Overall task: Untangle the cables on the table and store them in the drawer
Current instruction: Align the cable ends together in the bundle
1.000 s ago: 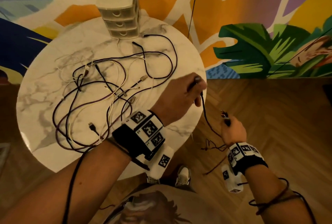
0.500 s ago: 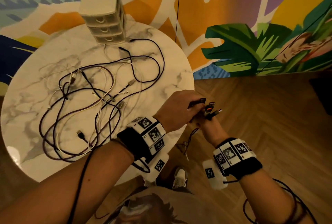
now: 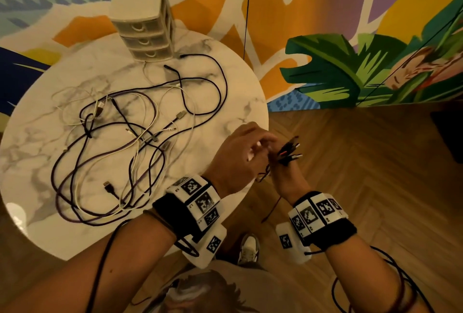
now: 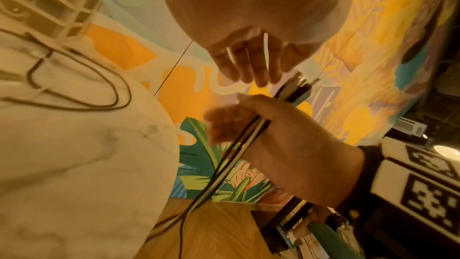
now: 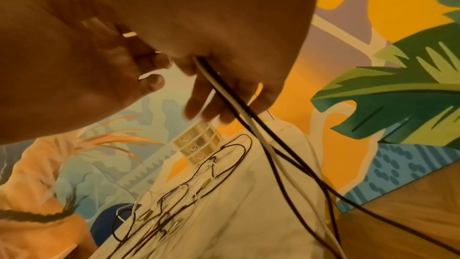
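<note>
**Gathering one cable off the table edge**

The right hand (image 3: 288,177) grips a bunched cable (image 3: 289,152) so its plugs line up. The left hand (image 3: 240,154) pinches it too. Beyond, tangled cables (image 3: 130,147) cover the table (image 3: 240,102); the drawers (image 3: 145,31) sit closed.

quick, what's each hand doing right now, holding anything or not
Left hand: fingers curled at the cable bundle; whether they grip it cannot be told.
Right hand: closed around the cable bundle.

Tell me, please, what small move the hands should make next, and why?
Probably fold the hanging strands up into the right hand, since it already grips the cable bundle by its plugs, the left hand touches it, and every drawer of the drawer unit is closed.
</note>
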`<state>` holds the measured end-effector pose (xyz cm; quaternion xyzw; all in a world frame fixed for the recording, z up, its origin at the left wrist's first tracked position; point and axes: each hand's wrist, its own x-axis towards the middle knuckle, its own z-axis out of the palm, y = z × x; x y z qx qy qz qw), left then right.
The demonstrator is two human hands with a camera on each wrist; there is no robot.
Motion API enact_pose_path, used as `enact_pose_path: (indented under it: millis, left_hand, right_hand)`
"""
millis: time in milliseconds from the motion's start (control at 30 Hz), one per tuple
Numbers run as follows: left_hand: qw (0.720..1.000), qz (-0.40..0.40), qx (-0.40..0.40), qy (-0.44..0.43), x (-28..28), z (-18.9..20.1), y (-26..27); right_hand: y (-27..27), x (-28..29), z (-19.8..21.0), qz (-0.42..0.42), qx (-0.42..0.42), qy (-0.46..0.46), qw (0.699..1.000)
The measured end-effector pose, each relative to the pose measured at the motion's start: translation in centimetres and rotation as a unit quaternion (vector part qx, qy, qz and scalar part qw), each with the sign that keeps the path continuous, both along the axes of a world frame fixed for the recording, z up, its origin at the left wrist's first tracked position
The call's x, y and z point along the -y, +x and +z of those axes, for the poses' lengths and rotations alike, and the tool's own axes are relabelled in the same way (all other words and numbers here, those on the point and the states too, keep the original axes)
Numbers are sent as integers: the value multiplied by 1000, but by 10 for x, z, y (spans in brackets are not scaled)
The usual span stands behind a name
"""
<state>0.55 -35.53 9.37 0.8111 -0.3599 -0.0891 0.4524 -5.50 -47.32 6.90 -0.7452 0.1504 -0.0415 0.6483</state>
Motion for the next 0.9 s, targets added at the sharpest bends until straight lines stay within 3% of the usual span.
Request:
enact_pose_path:
  millis: [100,167,267,367,433,500,533,567,600,667,733,767,833,900]
  left_hand:
    - [994,49,-75,56,-3,-13,-2]
    - [987,-4,-122,102,2,-17,-5]
    - [971,-38,-202,120,19,-10,-9]
    - [939,-30,-344,7,31,4,-11]
    - [893,23,-436,-107,34,13,-9]
    - [838,53,-510,-189,34,20,-3]
    - [825,44,-524,-206,35,22,1]
    - [834,35,-513,-201,36,26,5]
    - [864,37,-470,-174,37,30,10]
    - [952,44,-298,-56,35,42,17]
    - [991,24,-104,79,32,55,24]
    - [991,3,-9,133,30,62,27]
    - [964,-35,174,198,27,81,33]
    - [947,-49,274,162,27,96,40]
  right_hand:
    - [1,6,-5,-26,37,-35,998]
    - [7,4,2,2,59,7,998]
    - [9,2,14,48,12,29,998]
    - [6,13,19,41,-5,104,994]
    - [1,18,18,65,5,179,982]
    - [-3,18,6,134,-16,153,979]
    - [-7,16,-3,155,-50,115,980]
    - [-11,15,-16,162,-94,73,980]
    - [-17,17,-34,152,-134,43,978]
    - [-33,25,-78,98,-202,-23,974]
    - [-50,40,-116,50,-268,-103,956]
    - [-59,49,-130,26,-303,-119,945]
    - [-76,64,-148,-23,-358,-120,926]
    - [-87,75,-154,-30,-392,-144,908]
